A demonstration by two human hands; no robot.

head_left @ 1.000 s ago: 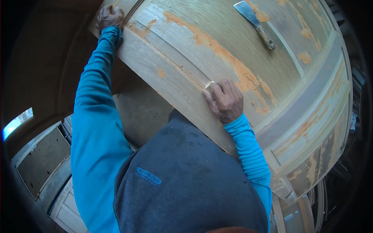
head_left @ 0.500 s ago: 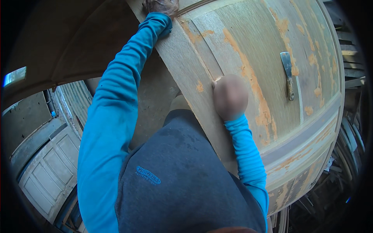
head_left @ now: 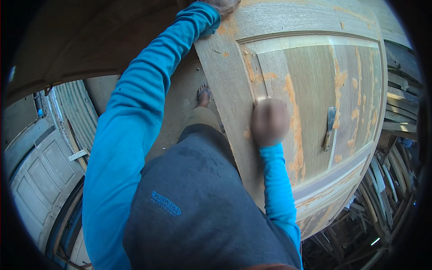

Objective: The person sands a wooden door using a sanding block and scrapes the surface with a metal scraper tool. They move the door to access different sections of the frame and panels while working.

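A pale wooden panel door [head_left: 315, 90] lies in front of me to the right, its joints and seams streaked with orange filler. My right hand [head_left: 271, 122] is on the groove between the near frame rail and the raised panel. It is smeared, so its fingers and anything in them do not show. Up at the top edge of the view, my left hand [head_left: 226, 5] rests on the door's frame near a filled patch, its fingers mostly cut off. A putty knife [head_left: 330, 129] with a worn handle lies on the panel, right of my right hand and touched by neither hand.
Stacked wood strips [head_left: 391, 180] crowd the right side beyond the door. At the left, a white panelled door [head_left: 47, 168] leans near a corrugated sheet [head_left: 75, 110]. A large brown surface [head_left: 90, 40] spans the upper left. My sandalled foot [head_left: 204, 90] stands on the floor.
The view has shifted, showing more of the door's far end and my foot. My right hand stays along the same groove; my left hand remains on the frame. The putty knife still lies on the panel.
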